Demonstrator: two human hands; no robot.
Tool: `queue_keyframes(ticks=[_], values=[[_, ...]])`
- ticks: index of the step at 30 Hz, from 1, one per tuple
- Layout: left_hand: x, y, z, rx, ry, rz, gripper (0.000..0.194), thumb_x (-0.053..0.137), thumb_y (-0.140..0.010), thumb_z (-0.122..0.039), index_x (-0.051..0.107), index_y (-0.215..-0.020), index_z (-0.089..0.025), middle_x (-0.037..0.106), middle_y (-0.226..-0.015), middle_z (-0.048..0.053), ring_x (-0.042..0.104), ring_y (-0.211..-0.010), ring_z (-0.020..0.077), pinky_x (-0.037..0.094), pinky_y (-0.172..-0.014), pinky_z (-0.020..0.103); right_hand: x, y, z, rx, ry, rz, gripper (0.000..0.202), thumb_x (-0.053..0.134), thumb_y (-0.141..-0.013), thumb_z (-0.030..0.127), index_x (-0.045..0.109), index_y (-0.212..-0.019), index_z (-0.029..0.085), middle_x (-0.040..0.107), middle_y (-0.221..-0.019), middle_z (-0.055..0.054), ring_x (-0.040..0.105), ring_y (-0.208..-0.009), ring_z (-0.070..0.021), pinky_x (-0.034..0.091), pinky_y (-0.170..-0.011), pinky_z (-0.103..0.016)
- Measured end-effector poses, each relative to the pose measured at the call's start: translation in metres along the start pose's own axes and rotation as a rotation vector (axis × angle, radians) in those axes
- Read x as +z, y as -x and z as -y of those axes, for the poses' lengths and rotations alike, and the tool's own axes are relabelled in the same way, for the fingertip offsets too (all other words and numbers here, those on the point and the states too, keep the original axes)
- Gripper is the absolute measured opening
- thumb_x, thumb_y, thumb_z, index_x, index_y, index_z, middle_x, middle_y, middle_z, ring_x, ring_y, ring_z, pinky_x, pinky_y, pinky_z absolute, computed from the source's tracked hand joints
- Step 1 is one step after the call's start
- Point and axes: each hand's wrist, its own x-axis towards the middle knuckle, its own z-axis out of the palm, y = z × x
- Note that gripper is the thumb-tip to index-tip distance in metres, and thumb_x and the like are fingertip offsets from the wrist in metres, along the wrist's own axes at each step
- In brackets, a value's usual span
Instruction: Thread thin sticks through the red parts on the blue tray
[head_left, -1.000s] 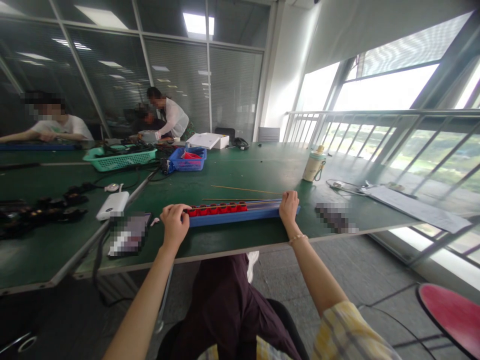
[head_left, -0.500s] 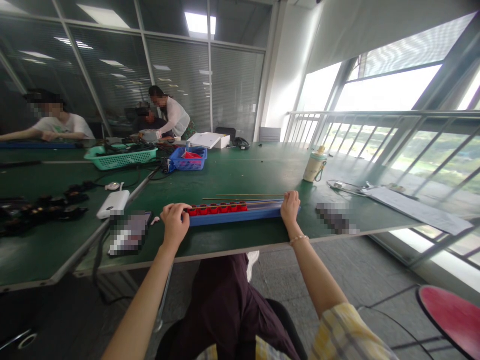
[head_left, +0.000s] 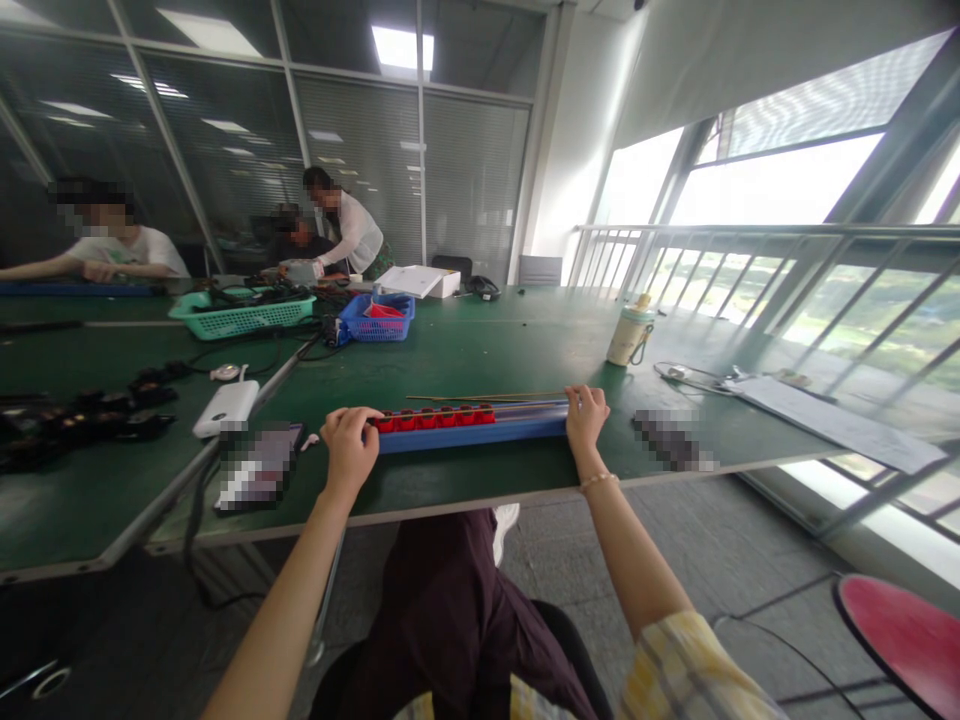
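Observation:
A long blue tray (head_left: 465,436) lies along the near side of the green table, with a row of red blocks (head_left: 435,418) in its left part. My left hand (head_left: 351,445) is closed around the tray's left end. At the right end, my right hand (head_left: 588,418) has its fingers bent over the tray, thumb and forefinger close together. A thin rod runs over the blocks towards my right hand. Just behind the tray are thin yellowish rods (head_left: 442,398); whether my right fingertips touch them is too small to tell.
Left of the tray are a phone (head_left: 262,465) and a white power bank (head_left: 226,408). To the right are a dark blurred item (head_left: 667,438), a bottle (head_left: 630,335) and papers (head_left: 840,420). Green (head_left: 247,318) and blue baskets (head_left: 379,320) stand farther back, near other people.
My right hand has shifted slightly right and its fingers have changed pose at the tray's end. The rods behind the tray now lie closer together. My left hand stays in place.

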Motion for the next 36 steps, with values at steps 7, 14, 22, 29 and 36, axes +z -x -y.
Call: queue_keyframes(ticks=[7,14,22,29,36], values=[[0.002,0.001,0.003,0.017,0.003,-0.016,0.026,0.046,-0.086,-0.013,0.069,-0.091,-0.023,0.072,-0.099,0.004,0.051,-0.107,0.0283,0.036,-0.094,0.044,-0.003,0.000,0.003,0.125,0.000,0.038,0.030,0.042,-0.098,0.040,0.061,-0.104,0.018,0.068,-0.094,-0.010,0.054,-0.098,-0.0263,0.029,-0.088,-0.035],[0.004,0.001,0.005,0.028,0.001,-0.028,0.026,0.046,-0.086,-0.012,0.069,-0.091,-0.023,0.072,-0.098,0.004,0.051,-0.106,0.0280,0.036,-0.093,0.043,0.000,-0.002,-0.001,0.120,0.012,0.079,0.028,0.044,-0.097,0.042,0.058,-0.095,0.018,0.070,-0.101,-0.011,0.056,-0.100,-0.0260,0.029,-0.090,-0.035],[0.003,0.001,0.004,0.030,-0.010,-0.020,0.027,0.046,-0.086,-0.012,0.069,-0.091,-0.023,0.072,-0.098,0.005,0.051,-0.106,0.0282,0.036,-0.092,0.043,0.001,-0.003,-0.004,0.041,0.022,0.121,0.028,0.045,-0.097,0.043,0.061,-0.092,0.020,0.070,-0.095,-0.008,0.058,-0.099,-0.0244,0.028,-0.092,-0.036],[0.003,0.000,0.005,0.043,-0.006,-0.018,0.026,0.047,-0.086,-0.012,0.069,-0.093,-0.024,0.072,-0.098,0.004,0.051,-0.105,0.0282,0.036,-0.092,0.043,0.002,-0.033,-0.013,-0.098,-0.021,0.397,0.034,0.045,-0.094,0.046,0.067,-0.087,0.022,0.071,-0.084,-0.005,0.060,-0.086,-0.0217,0.036,-0.083,-0.034],[0.004,0.001,0.006,0.039,-0.012,-0.017,0.026,0.046,-0.086,-0.013,0.069,-0.093,-0.024,0.072,-0.099,0.004,0.051,-0.106,0.0281,0.035,-0.092,0.043,0.013,-0.070,-0.009,-0.225,-0.101,0.744,0.023,0.055,-0.083,0.033,0.073,-0.080,0.020,0.071,-0.074,-0.003,0.060,-0.072,-0.0183,0.043,-0.070,-0.027]])
